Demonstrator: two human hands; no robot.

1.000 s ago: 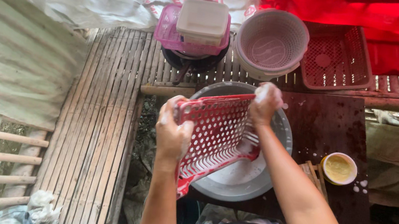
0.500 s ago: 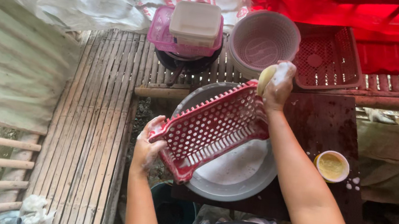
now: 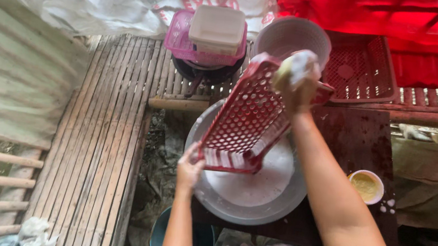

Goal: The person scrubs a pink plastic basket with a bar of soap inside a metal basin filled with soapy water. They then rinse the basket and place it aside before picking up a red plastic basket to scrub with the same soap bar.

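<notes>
Soft, even daylight falls on my washing spot, leaving only faint shadows. The red plastic sheet (image 3: 394, 16) above glows oversaturated, nearly blown out. My right hand (image 3: 298, 85) and its soapy sponge (image 3: 293, 71) smear with motion blur. The wide metal basin (image 3: 253, 202) shows a dull sheen, and the slatted bamboo floor (image 3: 96, 140) bends toward the frame edge.

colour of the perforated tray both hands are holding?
Red, with a grid of small holes; the tray shows best in the head view, tilted over the metal basin.

The perforated tray (image 3: 244, 124) stands tilted over the basin (image 3: 270, 204). A small cup (image 3: 365, 186) sits to its right (on the desk (image 3: 362, 140)). Behind, a lidded box (image 3: 217, 28) rests in a basket (image 3: 181, 43).
</notes>
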